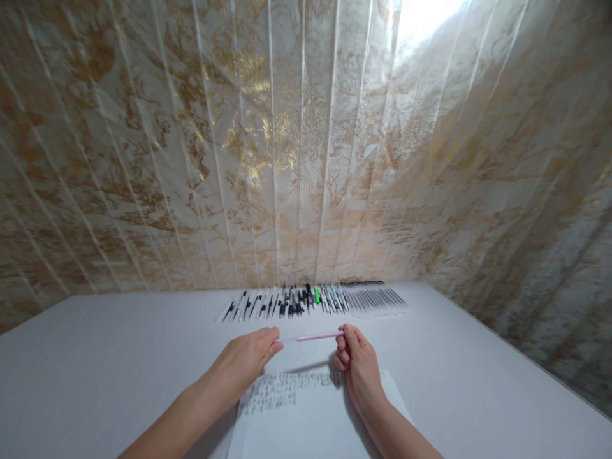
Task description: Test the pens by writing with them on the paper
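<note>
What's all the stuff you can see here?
pink pen: one, pink, held between both hands above the paper
row of pens: many, too small to count, mostly black, white and grey, far side of the table
green pen: one, bright green, in that row
sheet of paper: one, white with handwriting, near edge, under the hands
table: one, white
wall covering: white and gold, behind the table
left hand: fingers on the pen's left end
right hand: fingers on its right end
</note>
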### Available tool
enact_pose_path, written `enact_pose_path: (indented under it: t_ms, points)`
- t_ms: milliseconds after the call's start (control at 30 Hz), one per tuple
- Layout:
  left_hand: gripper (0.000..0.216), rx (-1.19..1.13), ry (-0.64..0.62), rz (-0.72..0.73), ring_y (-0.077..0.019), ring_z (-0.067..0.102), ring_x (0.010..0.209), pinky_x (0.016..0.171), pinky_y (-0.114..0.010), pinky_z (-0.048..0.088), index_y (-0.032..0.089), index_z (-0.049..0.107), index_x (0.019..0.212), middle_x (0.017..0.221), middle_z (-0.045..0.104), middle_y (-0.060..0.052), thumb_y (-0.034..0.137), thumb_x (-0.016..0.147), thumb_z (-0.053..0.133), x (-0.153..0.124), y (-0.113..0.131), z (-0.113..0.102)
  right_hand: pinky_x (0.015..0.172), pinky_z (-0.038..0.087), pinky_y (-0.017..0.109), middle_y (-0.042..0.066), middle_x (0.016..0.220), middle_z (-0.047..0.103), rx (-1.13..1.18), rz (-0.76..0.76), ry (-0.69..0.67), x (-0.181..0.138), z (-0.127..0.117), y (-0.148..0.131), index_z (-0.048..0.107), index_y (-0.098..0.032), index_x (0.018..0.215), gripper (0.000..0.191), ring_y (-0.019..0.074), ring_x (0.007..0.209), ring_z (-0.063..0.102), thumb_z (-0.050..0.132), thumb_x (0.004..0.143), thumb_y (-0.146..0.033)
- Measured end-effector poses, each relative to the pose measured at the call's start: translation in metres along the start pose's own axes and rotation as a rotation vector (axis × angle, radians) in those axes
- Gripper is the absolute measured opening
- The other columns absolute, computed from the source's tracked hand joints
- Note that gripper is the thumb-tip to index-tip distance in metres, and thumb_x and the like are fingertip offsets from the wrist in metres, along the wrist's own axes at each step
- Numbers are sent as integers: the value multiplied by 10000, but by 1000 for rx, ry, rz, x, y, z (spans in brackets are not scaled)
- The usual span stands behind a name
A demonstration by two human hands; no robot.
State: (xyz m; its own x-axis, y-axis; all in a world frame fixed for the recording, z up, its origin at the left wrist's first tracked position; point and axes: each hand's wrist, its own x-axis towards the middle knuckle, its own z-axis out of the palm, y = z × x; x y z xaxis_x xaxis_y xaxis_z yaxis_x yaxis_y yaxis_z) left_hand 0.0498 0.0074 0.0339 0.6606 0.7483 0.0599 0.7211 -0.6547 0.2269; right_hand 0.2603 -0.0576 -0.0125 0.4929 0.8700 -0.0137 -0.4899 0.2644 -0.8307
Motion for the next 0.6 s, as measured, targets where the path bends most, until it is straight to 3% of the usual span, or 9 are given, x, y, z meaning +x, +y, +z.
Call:
enact_pose_path:
  t_ms: [333, 600]
  points:
    - [220, 70, -40, -26, -198, 621, 756, 635, -250, 376, 221, 511, 810, 850, 657, -36, 293, 952, 360, -1, -2, -5, 350, 219, 145, -85, 509, 456, -78, -38, -25, -1, 1, 0, 600, -183, 749, 369, 34, 371, 301, 736, 709, -524]
    - [255, 5, -70, -22, -198, 604, 717, 621, -258, 352, 223, 487, 770, 789, 640, -21, 321, 954, 341, -5, -5, -17, 361, 303, 162, -49, 542, 531, -136, -66, -59, -4, 4, 0, 632, -177, 767, 340, 60, 396, 387, 733, 725, -499]
